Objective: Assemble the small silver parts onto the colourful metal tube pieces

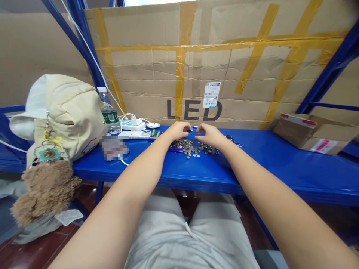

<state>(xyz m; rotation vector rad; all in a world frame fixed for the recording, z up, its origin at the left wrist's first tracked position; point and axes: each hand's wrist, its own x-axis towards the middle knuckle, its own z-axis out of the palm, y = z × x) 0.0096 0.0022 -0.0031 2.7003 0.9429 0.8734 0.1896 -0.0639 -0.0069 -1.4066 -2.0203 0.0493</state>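
Pinched between your left hand (179, 131) and right hand (208, 134) sits one small metal piece (192, 129), raised just above the pile of small metal parts (193, 147) on the blue shelf (280, 164), likely for close fingertip work.

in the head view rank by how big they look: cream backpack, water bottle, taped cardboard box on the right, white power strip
1. cream backpack
2. taped cardboard box, though its right end is cut off by the frame
3. water bottle
4. white power strip

The left hand and right hand pinch a small piece above the pile of small metal parts.
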